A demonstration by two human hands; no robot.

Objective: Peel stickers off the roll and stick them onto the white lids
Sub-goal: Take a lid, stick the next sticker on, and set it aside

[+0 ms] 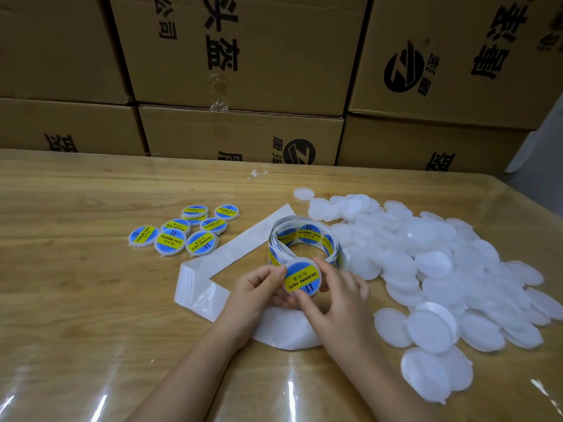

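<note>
Left grip (259,289) and right grip (339,296) both pinch one white lid (288,288) by rim, fingertips either side. Blue-yellow sticker (302,278) already on lid face. Sticker roll (304,237) on table (76,284) just behind lid. Bare lid pile (441,263) right; labelled lids (182,233) well left.

1. My left hand (259,287) and right hand (338,296) pinch one stickered lid (301,278).
2. The sticker roll (304,236) lies just behind it.
3. Labelled lids (185,233) sit left; plain lids (441,263) heap by the desk's (91,300) right edge.
</note>
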